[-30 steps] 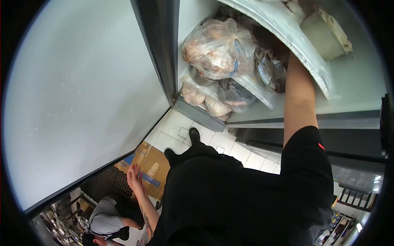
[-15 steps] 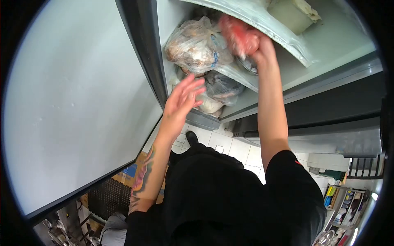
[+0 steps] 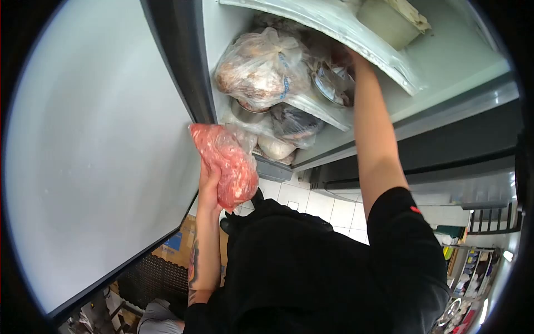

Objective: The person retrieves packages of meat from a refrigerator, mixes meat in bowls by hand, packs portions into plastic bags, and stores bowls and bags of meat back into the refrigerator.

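A clear plastic bag of raw pinkish-red meat (image 3: 231, 167) rests in my left hand (image 3: 209, 186), held out in front of the open door. My right hand (image 3: 346, 54) reaches deep under the upper shelf of the fridge; its fingers are hidden in shadow there. Just below that wrist lies a round metal bowl (image 3: 334, 84) with plastic in it. Left of the bowl, a big knotted plastic bag (image 3: 261, 67) of frosted brownish food fills the shelf.
The upper shelf (image 3: 317, 25) bears a pale tub (image 3: 392, 22). Lower down are a metal pot (image 3: 248, 113), a dark plastic bag (image 3: 297, 123) and a whitish bundle (image 3: 275, 147). The white door (image 3: 105, 139) stands open at left. A person's grey-clothed part (image 3: 158, 317) shows at bottom left.
The red meat bag has come out of the shelf, from my right hand into my left. My right hand has gone back further under the upper shelf.
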Tool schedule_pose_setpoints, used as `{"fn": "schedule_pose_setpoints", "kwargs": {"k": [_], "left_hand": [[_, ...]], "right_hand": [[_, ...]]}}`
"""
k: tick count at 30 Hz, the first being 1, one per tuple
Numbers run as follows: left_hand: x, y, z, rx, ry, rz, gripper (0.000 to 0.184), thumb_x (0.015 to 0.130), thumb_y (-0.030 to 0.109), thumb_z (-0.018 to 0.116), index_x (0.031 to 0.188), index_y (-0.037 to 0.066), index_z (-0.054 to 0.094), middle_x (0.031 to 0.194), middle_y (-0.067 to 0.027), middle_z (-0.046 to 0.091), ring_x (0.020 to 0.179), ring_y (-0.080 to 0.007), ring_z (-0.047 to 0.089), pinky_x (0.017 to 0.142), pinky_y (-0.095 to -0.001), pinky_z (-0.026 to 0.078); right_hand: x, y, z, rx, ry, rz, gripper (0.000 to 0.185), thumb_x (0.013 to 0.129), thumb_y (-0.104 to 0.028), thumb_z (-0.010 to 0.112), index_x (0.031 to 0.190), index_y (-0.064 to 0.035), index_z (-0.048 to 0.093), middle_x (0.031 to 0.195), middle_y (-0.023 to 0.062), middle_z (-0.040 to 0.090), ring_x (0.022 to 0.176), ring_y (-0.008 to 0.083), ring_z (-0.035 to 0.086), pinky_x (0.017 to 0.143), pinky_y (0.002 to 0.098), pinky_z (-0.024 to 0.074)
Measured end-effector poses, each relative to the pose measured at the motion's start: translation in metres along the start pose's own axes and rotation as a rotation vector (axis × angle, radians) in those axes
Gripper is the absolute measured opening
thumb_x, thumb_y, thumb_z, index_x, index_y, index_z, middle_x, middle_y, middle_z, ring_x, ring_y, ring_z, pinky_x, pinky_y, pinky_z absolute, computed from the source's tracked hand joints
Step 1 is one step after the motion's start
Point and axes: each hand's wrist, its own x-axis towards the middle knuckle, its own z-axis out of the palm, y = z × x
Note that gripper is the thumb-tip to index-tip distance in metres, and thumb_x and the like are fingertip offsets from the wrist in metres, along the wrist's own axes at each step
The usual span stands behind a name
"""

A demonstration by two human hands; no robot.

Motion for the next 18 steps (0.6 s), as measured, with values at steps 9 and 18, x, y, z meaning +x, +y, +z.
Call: {"fn": "schedule_pose_setpoints", "kwargs": {"k": [9, 18], "left_hand": [[-0.071, 0.029, -0.043, 0.386, 0.26, 0.109, 0.08, 0.087, 0.032, 0.072, 0.147, 0.002, 0.028, 0.14, -0.0108, 0.045, 0.127, -0.0223, 0.044, 0.107, -0.0357, 0.035], [-0.107, 0.011, -0.044, 0.32, 0.435, 0.171, 0.085, 0.083, 0.037, 0.077, 0.145, 0.0, 0.031, 0.136, -0.0113, 0.047, 0.123, -0.0212, 0.047, 0.104, -0.0353, 0.038]], "right_hand": [[0.016, 0.131, 0.045, -0.253, -0.295, 0.619, 0.038, 0.096, -0.03, 0.053, 0.122, -0.0023, 0.06, 0.123, 0.013, 0.063, 0.116, 0.0268, 0.057, 0.1, 0.0367, 0.0455], [0.017, 0.144, 0.054, -0.141, -0.274, 0.668, 0.038, 0.096, -0.027, 0.053, 0.124, -0.0012, 0.058, 0.125, 0.0137, 0.061, 0.116, 0.0275, 0.056, 0.101, 0.0377, 0.0457]]}}
